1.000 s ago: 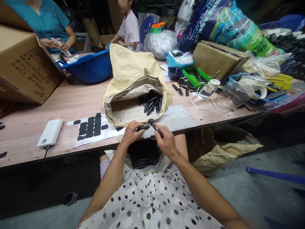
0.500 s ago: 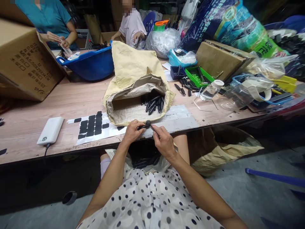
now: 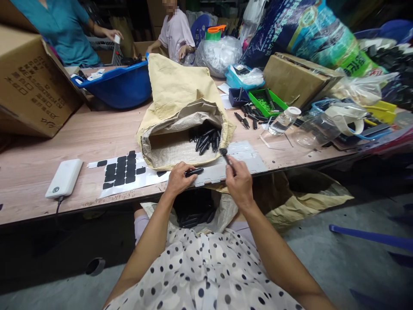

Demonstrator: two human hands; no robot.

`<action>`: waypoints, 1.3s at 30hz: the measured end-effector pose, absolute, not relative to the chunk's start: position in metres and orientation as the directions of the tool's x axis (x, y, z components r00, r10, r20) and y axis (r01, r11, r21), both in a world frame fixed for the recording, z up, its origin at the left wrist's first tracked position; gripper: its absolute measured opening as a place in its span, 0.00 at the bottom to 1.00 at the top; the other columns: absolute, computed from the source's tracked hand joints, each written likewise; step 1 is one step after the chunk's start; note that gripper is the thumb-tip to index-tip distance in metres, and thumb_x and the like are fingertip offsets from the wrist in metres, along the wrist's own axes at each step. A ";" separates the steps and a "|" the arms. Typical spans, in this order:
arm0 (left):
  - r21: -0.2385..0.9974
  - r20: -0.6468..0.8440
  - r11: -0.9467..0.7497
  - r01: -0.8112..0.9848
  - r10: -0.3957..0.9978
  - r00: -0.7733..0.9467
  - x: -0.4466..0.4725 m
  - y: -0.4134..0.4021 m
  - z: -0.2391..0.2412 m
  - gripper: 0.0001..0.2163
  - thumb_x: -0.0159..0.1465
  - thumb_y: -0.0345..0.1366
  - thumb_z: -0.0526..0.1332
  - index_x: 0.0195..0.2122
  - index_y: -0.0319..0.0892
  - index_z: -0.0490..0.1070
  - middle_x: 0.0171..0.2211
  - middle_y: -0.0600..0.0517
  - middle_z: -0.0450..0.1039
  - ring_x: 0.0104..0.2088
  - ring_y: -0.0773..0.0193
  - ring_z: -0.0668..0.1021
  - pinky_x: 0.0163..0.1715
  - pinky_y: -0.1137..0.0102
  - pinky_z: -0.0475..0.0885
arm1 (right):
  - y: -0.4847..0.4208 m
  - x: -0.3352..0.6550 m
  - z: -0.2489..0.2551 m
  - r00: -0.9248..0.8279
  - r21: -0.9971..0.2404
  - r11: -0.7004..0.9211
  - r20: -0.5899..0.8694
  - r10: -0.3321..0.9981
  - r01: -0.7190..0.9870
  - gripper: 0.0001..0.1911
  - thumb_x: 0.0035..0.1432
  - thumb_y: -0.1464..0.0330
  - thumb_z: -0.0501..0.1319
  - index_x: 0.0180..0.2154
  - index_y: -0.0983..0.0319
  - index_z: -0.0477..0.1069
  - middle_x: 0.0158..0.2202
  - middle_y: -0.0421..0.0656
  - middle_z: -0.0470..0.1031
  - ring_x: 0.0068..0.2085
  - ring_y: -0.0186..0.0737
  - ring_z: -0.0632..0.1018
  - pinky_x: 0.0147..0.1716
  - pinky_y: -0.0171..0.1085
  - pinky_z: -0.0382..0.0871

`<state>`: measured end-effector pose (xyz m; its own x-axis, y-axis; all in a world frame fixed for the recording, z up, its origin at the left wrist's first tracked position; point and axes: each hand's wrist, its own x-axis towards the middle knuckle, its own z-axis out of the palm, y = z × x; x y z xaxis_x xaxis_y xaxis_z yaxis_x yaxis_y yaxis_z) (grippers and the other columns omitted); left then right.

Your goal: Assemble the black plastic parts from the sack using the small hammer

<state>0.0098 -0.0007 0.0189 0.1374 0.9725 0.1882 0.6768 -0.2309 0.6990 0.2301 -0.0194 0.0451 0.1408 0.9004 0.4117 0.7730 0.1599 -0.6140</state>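
Note:
Pinched in my left hand (image 3: 180, 177) at the table's front edge is a slim black pen-like piece (image 3: 195, 172), lying nearly level. My right hand (image 3: 240, 183) is closed around the thin handle of a black round-headed tool (image 3: 223, 151), its head pointing up and away from me, apart from the piece. Just beyond my hands a pale yellow woven sack (image 3: 180, 86) lies with its mouth toward me. Several similar black pieces (image 3: 206, 141) rest inside it. Below the edge, an open bag (image 3: 227, 211) on my lap holds more dark pieces (image 3: 193, 219).
Left of the sack lie a sheet of black stickers (image 3: 145, 176) and a white power bank (image 3: 64, 178) with a cable. A blue basin (image 3: 119, 86), carton (image 3: 32, 86), green tray (image 3: 269, 112) and clear bottle (image 3: 284, 122) stand around. Two people work across the table.
My right hand has moved right with the round-headed tool, away from the black piece in my left hand. A person across the table has stretched out an arm with a small white object.

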 end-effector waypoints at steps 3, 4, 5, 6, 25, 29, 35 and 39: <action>0.667 0.216 -0.243 0.704 0.968 0.130 0.013 -0.002 0.018 0.10 0.56 0.36 0.69 0.40 0.46 0.79 0.32 0.53 0.72 0.36 0.59 0.75 0.40 0.65 0.71 | 0.013 0.261 0.050 0.337 -0.548 -0.099 0.354 0.873 0.831 0.23 0.65 0.70 0.52 0.57 0.57 0.74 0.42 0.48 0.73 0.43 0.46 0.75 0.42 0.41 0.69; 0.660 0.223 -0.249 0.709 0.966 0.132 0.013 -0.002 0.018 0.10 0.57 0.37 0.69 0.40 0.46 0.79 0.33 0.53 0.72 0.36 0.59 0.75 0.40 0.65 0.71 | 0.024 0.272 0.050 0.387 -0.518 -0.180 0.324 0.863 0.836 0.23 0.64 0.71 0.52 0.57 0.57 0.75 0.42 0.49 0.72 0.43 0.47 0.74 0.41 0.41 0.68; 0.654 0.229 -0.254 0.713 0.964 0.134 0.013 -0.002 0.018 0.09 0.58 0.37 0.68 0.41 0.46 0.79 0.33 0.52 0.72 0.36 0.59 0.75 0.40 0.65 0.71 | 0.036 0.281 0.049 0.424 -0.487 -0.248 0.293 0.857 0.837 0.23 0.63 0.72 0.53 0.57 0.57 0.75 0.42 0.49 0.71 0.43 0.47 0.74 0.41 0.41 0.67; 0.648 0.234 -0.259 0.716 0.963 0.137 0.013 -0.002 0.017 0.08 0.59 0.37 0.67 0.40 0.46 0.79 0.33 0.52 0.73 0.36 0.59 0.75 0.40 0.65 0.71 | 0.046 0.289 0.047 0.448 -0.458 -0.299 0.260 0.855 0.837 0.23 0.62 0.72 0.54 0.56 0.56 0.76 0.42 0.49 0.71 0.44 0.48 0.73 0.40 0.41 0.66; 0.425 0.446 -0.642 0.638 0.762 0.470 0.020 -0.060 0.012 0.06 0.64 0.38 0.62 0.39 0.45 0.77 0.32 0.49 0.75 0.33 0.59 0.76 0.35 0.64 0.70 | 0.076 0.293 0.023 0.419 -0.276 -0.344 0.293 0.859 0.897 0.23 0.63 0.72 0.50 0.55 0.59 0.75 0.45 0.54 0.70 0.46 0.53 0.69 0.40 0.45 0.63; 0.379 0.262 -0.589 0.714 0.808 0.527 0.028 -0.090 -0.018 0.04 0.61 0.33 0.65 0.36 0.45 0.78 0.31 0.49 0.76 0.31 0.58 0.77 0.29 0.65 0.69 | 0.075 0.292 0.025 0.406 -0.274 -0.333 0.276 0.871 0.902 0.23 0.63 0.72 0.51 0.56 0.59 0.74 0.46 0.55 0.69 0.47 0.54 0.69 0.41 0.46 0.63; 0.634 0.085 -0.490 0.598 0.813 0.576 0.042 -0.083 -0.013 0.05 0.60 0.31 0.66 0.35 0.48 0.80 0.27 0.54 0.77 0.26 0.62 0.78 0.26 0.68 0.70 | 0.075 0.291 0.024 0.408 -0.250 -0.343 0.288 0.866 0.905 0.23 0.63 0.72 0.52 0.55 0.59 0.74 0.45 0.54 0.69 0.47 0.54 0.69 0.41 0.45 0.62; 0.747 0.264 -0.378 0.547 0.924 0.277 0.055 -0.019 0.035 0.09 0.66 0.38 0.60 0.36 0.46 0.80 0.32 0.51 0.80 0.31 0.63 0.79 0.34 0.67 0.74 | 0.073 0.289 0.026 0.408 -0.243 -0.347 0.279 0.869 0.906 0.23 0.63 0.72 0.51 0.56 0.59 0.74 0.46 0.55 0.70 0.47 0.54 0.69 0.41 0.45 0.62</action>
